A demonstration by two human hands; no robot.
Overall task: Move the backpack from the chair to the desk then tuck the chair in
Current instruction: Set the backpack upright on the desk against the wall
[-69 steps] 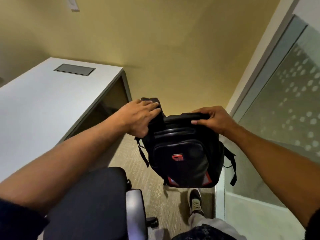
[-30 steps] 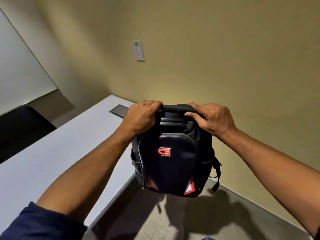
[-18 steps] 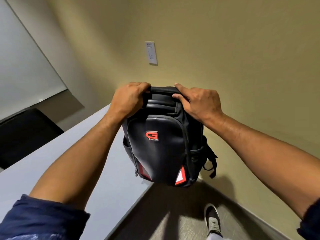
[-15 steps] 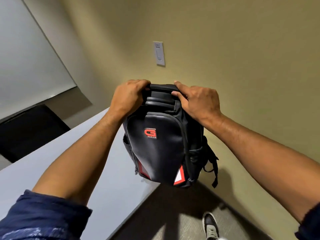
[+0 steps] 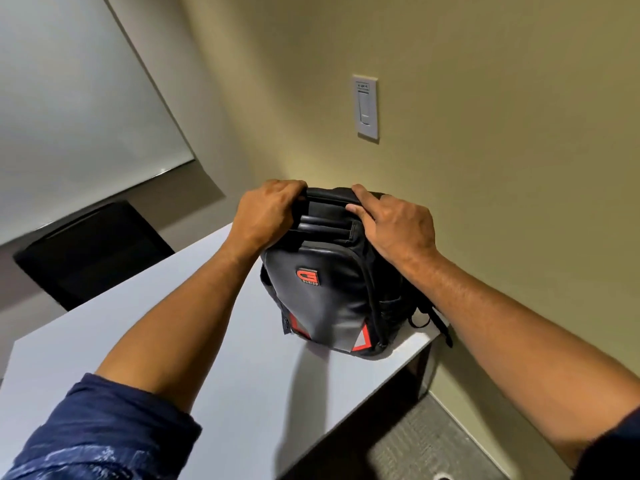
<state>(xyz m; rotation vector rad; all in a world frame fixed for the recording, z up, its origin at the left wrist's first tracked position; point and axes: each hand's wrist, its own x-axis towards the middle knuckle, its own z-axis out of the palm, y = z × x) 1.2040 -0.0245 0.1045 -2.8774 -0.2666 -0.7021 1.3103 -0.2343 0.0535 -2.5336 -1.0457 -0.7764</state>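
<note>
The black backpack (image 5: 332,292) stood upright on the white desk (image 5: 194,341), at about one o'clock from the middle of the view, close to the desk's far right corner and near the tan wall (image 5: 485,168). Its front panel faced the camera, showing a red logo badge and two red-and-grey triangles low on its face. A dark strap (image 5: 440,320) hung off its right side, past the desk edge.

The left hand (image 5: 266,216) was curled closed over the top left of the bag, fingers wrapped around the upper edge near the carry handle. The right hand (image 5: 398,226) gripped the top right in the same manner, with its thumb pressed along the handle and its fingers hidden behind the bag. Both forearms reached in from five and seven o'clock; a dark blue sleeve (image 5: 97,434) was pushed up on the left arm.

A white wall switch (image 5: 365,108) sat at twelve o'clock above the bag. A whiteboard (image 5: 69,98) filled the ten o'clock area, and a dark chair back (image 5: 90,247) showed beyond the desk at nine o'clock. Grey carpet (image 5: 415,445) lay at five o'clock.
</note>
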